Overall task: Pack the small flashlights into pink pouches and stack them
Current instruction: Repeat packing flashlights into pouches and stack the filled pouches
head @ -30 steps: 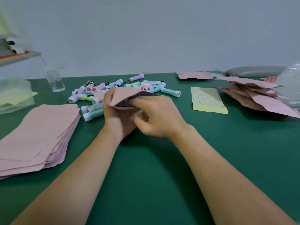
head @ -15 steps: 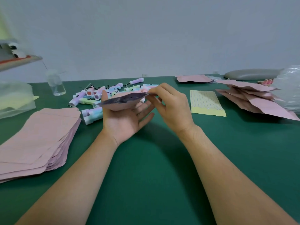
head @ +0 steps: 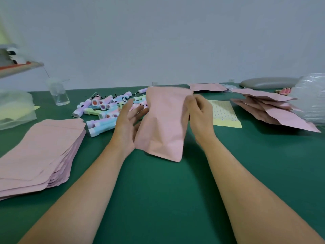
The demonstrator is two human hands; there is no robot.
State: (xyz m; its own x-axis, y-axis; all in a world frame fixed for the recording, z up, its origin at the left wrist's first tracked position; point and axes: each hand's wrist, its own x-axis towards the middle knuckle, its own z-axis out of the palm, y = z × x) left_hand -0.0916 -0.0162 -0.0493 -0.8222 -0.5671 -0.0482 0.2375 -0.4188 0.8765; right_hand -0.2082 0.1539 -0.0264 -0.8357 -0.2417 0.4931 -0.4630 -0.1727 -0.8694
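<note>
A pink pouch (head: 163,124) hangs upright over the green table (head: 158,199), bulging in its lower half. My right hand (head: 198,111) pinches its upper right edge. My left hand (head: 128,124) is beside the pouch's left side, fingers straight and spread, touching or nearly touching it. Behind the hands lies a heap of small pastel flashlights (head: 105,110). A stack of flat empty pink pouches (head: 40,152) lies at the left. A pile of filled pink pouches (head: 270,110) lies at the right.
A clear beaker (head: 59,93) stands at the back left, with a plastic bag (head: 14,110) beside it. A yellow dotted sticker sheet (head: 225,113) lies right of my right hand. One more pink pouch (head: 207,87), a grey pad (head: 269,83) and crinkled clear plastic (head: 311,99) sit at the back right.
The pouch went from lying flat on my left palm to hanging upright from my right hand. My left hand let it go and opened beside it.
</note>
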